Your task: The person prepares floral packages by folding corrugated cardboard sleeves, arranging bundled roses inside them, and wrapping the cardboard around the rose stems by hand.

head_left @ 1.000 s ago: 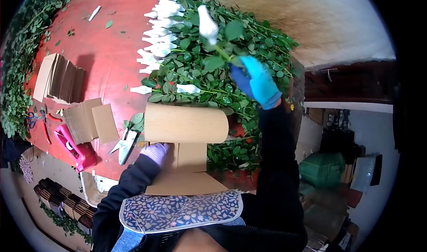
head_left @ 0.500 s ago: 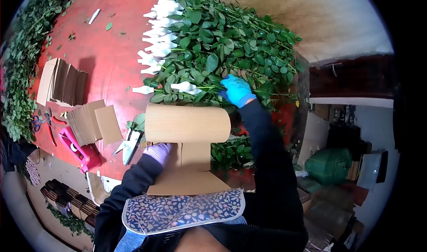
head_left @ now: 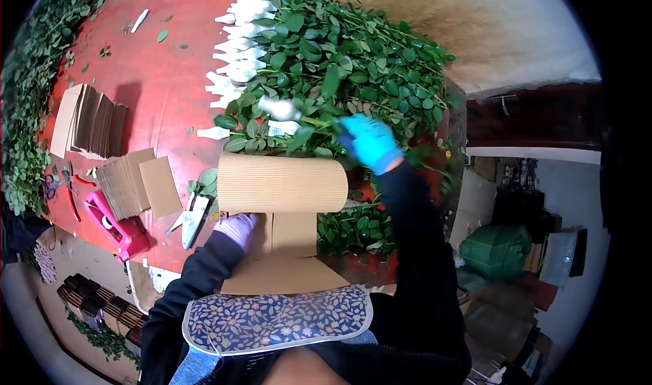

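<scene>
My right hand point(head_left: 369, 142), in a blue glove, grips the stem of a rose whose bud point(head_left: 279, 108) is wrapped in white netting. The rose is lifted just over the other stems and blurred by motion. My left hand point(head_left: 236, 230), in a lavender glove, is closed at the lower left edge of a curved sheet of corrugated cardboard point(head_left: 282, 183); its fingertips are partly hidden. Flat cardboard point(head_left: 295, 235) extends from this sheet toward my apron. Behind it lies a broad pile of leafy rose stems point(head_left: 380, 65) with white-netted buds point(head_left: 238, 65) along its left side.
On the red table point(head_left: 163, 65) are two stacks of cardboard pieces point(head_left: 98, 123), a pink stapler point(head_left: 117, 227), red-handled pruners point(head_left: 73, 198) and grey-handled shears point(head_left: 192, 222). More foliage point(head_left: 30, 99) lines the far left. A green bundle point(head_left: 496, 251) stands at the right.
My right hand has moved slightly right and toward me, raising a rose out of the pile. My left hand stays by the corrugated cardboard. The view has shifted slightly.
</scene>
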`<state>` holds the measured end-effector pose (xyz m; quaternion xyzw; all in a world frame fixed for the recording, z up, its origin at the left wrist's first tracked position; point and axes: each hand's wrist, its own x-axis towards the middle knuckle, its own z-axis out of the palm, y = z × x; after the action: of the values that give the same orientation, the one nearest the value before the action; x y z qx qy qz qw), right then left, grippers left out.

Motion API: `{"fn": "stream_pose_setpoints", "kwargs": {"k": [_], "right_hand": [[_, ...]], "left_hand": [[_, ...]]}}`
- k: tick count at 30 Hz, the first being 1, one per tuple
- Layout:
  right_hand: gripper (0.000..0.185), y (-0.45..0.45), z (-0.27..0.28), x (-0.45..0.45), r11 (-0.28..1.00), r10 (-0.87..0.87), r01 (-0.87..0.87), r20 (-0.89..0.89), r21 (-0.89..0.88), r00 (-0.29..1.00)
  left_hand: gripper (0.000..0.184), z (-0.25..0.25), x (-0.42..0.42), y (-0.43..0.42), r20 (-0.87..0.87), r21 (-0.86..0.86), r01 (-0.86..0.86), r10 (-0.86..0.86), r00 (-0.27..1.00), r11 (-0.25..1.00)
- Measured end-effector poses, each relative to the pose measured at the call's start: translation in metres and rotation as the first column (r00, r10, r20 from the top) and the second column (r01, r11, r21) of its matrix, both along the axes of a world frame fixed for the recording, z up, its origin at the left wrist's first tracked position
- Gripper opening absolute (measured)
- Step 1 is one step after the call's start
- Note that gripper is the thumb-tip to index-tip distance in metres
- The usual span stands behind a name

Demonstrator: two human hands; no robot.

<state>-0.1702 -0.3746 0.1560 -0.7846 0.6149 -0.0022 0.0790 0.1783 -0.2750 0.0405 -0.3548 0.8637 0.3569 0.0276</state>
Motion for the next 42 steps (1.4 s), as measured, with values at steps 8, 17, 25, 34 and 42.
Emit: {"fn": "stream_pose_setpoints", "kwargs": {"k": [8, 17, 25, 34, 42], "right_hand": [[0.026, -0.018, -0.033, 0.007, 0.991, -0.131, 0.129, -0.048, -0.032, 0.990], [0.036, -0.078, -0.075, 0.077, 0.976, 0.044, -0.061, 0.084, 0.210, 0.995], [0.034, -0.093, 0.007, 0.028, 0.955, -0.240, 0.102, 0.519, 0.280, 0.820], [0.031, -0.087, 0.078, 0.008, 0.954, -0.298, 0.256, 0.585, 0.156, 0.755], [0.029, -0.063, 0.164, -0.015, 0.888, 0.146, 0.267, 0.781, -0.374, 0.608]], "left_hand": [[0.023, 0.005, -0.005, 0.002, 0.088, -0.012, -0.025, 0.026, 0.996, 1.000], [0.033, -0.005, -0.001, 0.004, 0.053, -0.124, 0.004, 0.002, 0.999, 0.992], [0.032, 0.012, -0.002, 0.001, -0.018, 0.034, -0.057, 0.057, 0.998, 0.998], [0.021, 0.010, -0.004, -0.002, 0.007, 0.018, -0.036, 0.036, 0.999, 0.999], [0.022, 0.002, -0.001, -0.001, -0.053, 0.029, -0.054, 0.056, 0.997, 0.998]]}}
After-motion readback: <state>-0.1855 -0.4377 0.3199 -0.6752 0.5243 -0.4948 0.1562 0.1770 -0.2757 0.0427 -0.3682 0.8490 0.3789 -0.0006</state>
